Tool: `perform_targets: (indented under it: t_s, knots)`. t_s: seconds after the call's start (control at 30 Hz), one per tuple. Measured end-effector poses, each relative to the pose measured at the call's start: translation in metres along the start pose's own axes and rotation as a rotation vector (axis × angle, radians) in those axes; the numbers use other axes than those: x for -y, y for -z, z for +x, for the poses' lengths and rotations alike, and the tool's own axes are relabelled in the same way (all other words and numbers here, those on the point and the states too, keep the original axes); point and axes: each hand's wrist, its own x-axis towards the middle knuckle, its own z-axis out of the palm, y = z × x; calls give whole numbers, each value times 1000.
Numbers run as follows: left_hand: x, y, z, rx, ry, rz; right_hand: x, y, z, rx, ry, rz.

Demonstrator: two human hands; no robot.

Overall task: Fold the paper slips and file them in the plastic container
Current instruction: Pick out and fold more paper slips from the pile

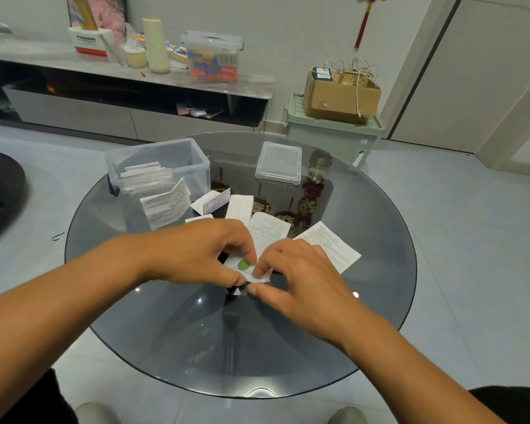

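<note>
On the round dark glass worktop (pixel 364 316) are one clear rectangular plastic container (pixel 178 157) with a stack of folded slips inside, one clear plastic lid (pixel 278 163), about seven loose white paper slips (pixel 329 243), and two hands (pixel 196 252).

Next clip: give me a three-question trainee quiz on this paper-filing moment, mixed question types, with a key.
1. True or false: the lid is on the plastic container.
2. Multiple choice: the slip with the green mark is A) inside the container, B) pinched by the left hand and the right hand, C) lying untouched on the glass table.
3. Fill in: folded slips already stand in the ____.

Key: 1 false, the lid lies apart on the table; 2 B; 3 plastic container.
</note>
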Motion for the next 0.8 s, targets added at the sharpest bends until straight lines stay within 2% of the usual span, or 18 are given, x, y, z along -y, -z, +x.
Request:
perform_targets:
  t_s: [0.13, 0.23, 0.37, 0.43, 0.53, 0.67, 0.8]
  knots:
    - [1, -1, -4, -42, 45, -77, -2, 0, 4, 3, 14, 24]
    - [-2, -4, -6, -67, 56, -58, -8, 13, 2, 60, -33, 244]
    - [-7, -12, -4, -64, 97, -206, -14, 37, -4, 142, -129, 518]
    - [-10, -20, -1, -57, 111, -308, -18, 41, -3, 121, -200, 496]
    - [-12, -31, 6, -151, 154, -444, -22, 36, 0, 73, -320, 428]
    - [-13, -37, 13, -231, 228, -429, -20, 26, 4, -81, -374, 407]
    - [-17, -39, 17, -290, 275, -381, -20, 18, 8, -171, -407, 527]
